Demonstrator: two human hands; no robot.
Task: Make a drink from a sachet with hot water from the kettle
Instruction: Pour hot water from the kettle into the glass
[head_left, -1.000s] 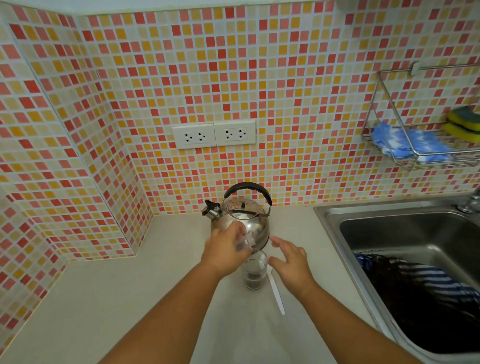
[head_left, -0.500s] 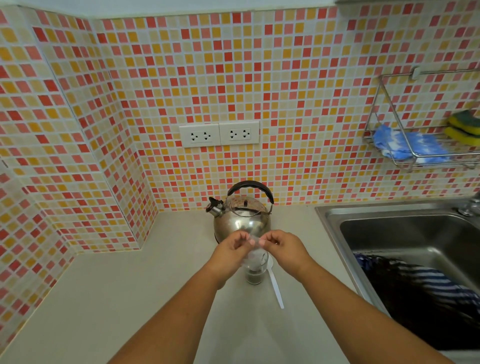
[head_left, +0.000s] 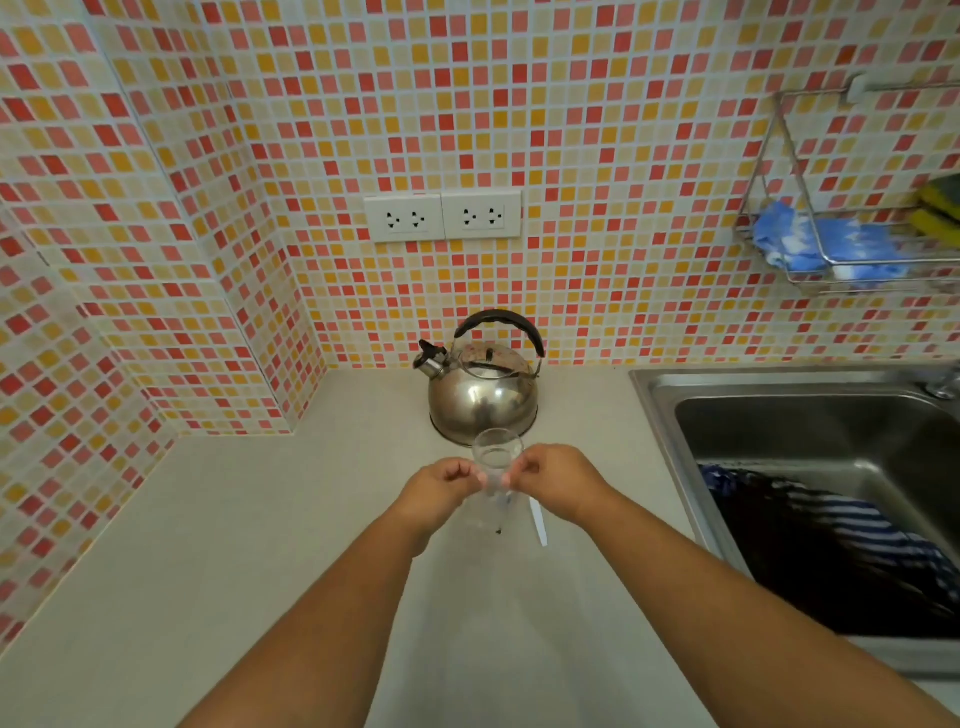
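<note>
on beige counter, kettle, tiled corner

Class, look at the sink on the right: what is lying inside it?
Inside the sink lies a dark cloth with blue and white stripes. It covers most of the basin floor, so the drain and anything underneath cannot be seen.

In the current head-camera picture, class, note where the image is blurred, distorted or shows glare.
Head view: the wide lens bends the tile lines and the sink edge toward the frame borders; the wire rack at the right edge is smeared; the kettle carries soft reflections on its steel; the glass is faint and hard to outline between the left hand and right hand; lighting is even, with weak shadows.
</note>
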